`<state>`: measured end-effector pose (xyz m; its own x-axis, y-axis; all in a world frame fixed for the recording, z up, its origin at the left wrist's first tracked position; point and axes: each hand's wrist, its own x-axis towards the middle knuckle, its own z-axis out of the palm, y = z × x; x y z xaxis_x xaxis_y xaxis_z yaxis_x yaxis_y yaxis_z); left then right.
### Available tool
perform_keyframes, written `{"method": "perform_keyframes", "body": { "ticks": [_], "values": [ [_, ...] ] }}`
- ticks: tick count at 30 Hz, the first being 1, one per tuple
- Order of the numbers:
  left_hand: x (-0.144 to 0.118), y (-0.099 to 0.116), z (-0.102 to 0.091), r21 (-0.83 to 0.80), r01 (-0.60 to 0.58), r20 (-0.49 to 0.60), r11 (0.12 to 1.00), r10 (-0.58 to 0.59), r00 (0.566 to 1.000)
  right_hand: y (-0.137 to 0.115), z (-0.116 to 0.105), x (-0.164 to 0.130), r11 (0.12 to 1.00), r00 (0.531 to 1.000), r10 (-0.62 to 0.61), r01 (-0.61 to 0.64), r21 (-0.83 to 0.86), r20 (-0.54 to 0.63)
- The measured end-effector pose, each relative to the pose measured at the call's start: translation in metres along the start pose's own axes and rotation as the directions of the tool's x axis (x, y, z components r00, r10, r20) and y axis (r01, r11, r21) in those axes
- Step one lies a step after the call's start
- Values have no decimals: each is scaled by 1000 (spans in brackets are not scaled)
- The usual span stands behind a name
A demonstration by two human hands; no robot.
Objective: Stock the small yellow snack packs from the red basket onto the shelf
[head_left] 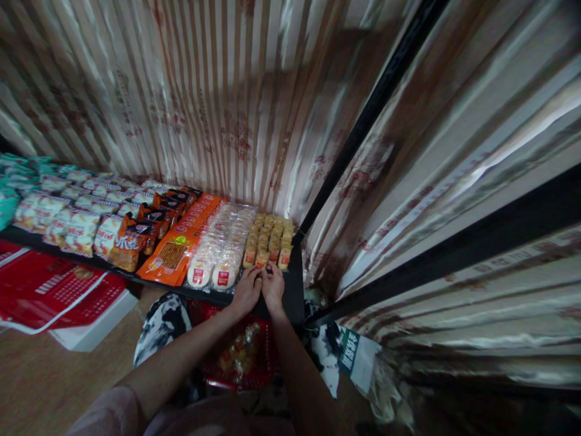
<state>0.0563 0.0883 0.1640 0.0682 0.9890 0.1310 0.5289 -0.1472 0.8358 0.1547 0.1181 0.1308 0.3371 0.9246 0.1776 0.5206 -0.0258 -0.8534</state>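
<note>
Snack packs [269, 241], small, orange-yellow: lying in rows at the right end of the shelf [295, 284], running away from you toward the curtain [236, 109]. Your hands are meeting at the front row, straight ahead. Left hand [246, 290]: fingers curling over the near packs, touching them; a closed grip you cannot tell. Right hand [273, 283]: just beside it, fingertips on the same row, equally near. Round cakes [222, 251]: lying just left. Red basket [240, 357]: sitting below, between your arms.

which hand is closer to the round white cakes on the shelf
Left. The left hand sits just below the round white cakes; the right hand is farther right, under the small yellow packs.
</note>
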Motion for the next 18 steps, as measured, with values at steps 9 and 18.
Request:
{"method": "perform_keyframes", "body": {
  "ticks": [9, 18],
  "values": [
    [4, 3, -2, 35, -6, 8, 999, 5, 1000, -1, 3, 7, 999, 1000, -15, 15, -45, 10],
    [5, -5, -1, 27, -43, 13, 999, 43, 999, 3, 9, 8, 995, 998, -63, 62, -84, -19]
  ]
}}
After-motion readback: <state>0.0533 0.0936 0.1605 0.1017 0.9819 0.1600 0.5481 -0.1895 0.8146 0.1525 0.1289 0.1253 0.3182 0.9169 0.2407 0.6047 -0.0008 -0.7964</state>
